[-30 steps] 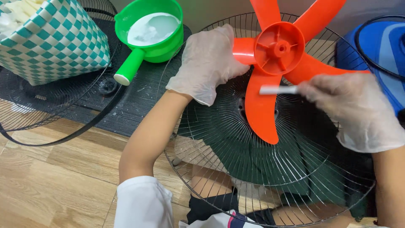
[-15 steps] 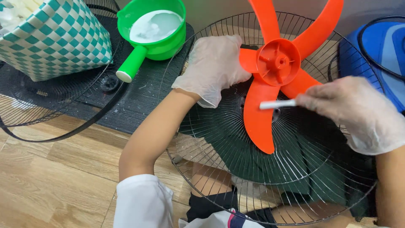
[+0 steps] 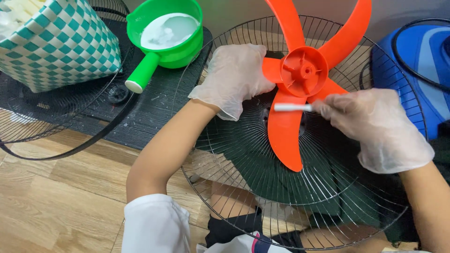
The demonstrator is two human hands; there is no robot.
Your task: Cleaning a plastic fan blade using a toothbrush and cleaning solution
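Both hands in thin clear gloves. Left hand (image 3: 234, 77) closed around one blade of the orange fan propeller (image 3: 300, 75), gripping it at the left side of the hub, fingers wrapped over the blade's edge. Right hand (image 3: 375, 126) pinched shut on a small white brush handle (image 3: 293, 107), which lies roughly level with its free end pointing left, resting across the lowest blade just under the hub. Bristle end not visible, hidden inside the glove or too small to tell. Propeller has its hub's open ribbed side facing up, blades spread out, two of them cut off by the top edge of the view. It sits over a round wire fan guard (image 3: 243, 187), which leans across the person's lap; dark green cloth shows through the wires. Green plastic ladle (image 3: 164, 35) with whitish soapy liquid sits upper left on a black ribbed mat (image 3: 154, 112), its handle pointing down-left. Teal and white checked woven basket (image 3: 56, 42) at far upper left, resting over a second wire guard (image 3: 51, 122) that lies partly on the mat and partly on the wooden floor (image 3: 56, 201). Blue fan body (image 3: 422, 61) at right edge, behind the right hand. White sleeve (image 3: 154, 227) at bottom on the left arm.
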